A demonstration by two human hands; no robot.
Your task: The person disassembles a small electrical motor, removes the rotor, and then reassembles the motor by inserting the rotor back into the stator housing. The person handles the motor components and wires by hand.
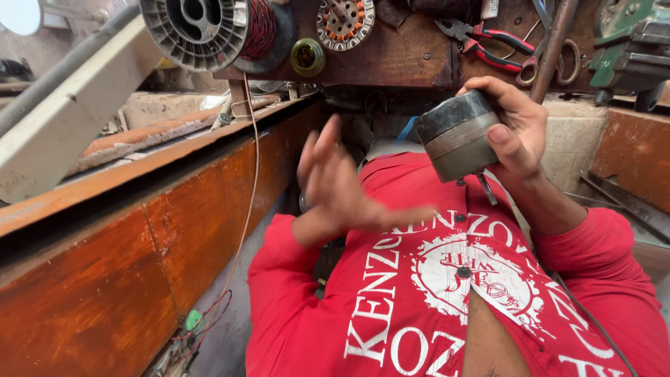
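My right hand (520, 132) grips a grey cylindrical motor body (457, 136) with a short shaft (486, 188) sticking out below, held above my red shirt. My left hand (335, 185) is blurred, fingers spread apart, holding nothing, a little to the left of the motor body and not touching it.
A wooden bench top (405, 49) carries a big spool of red wire (216, 28), a wound stator ring (345, 22), a small round part (308, 57), red-handled pliers (488, 45) and a green vise (631, 49). An orange wooden panel (139, 251) runs along the left. A thin wire (248, 202) hangs down.
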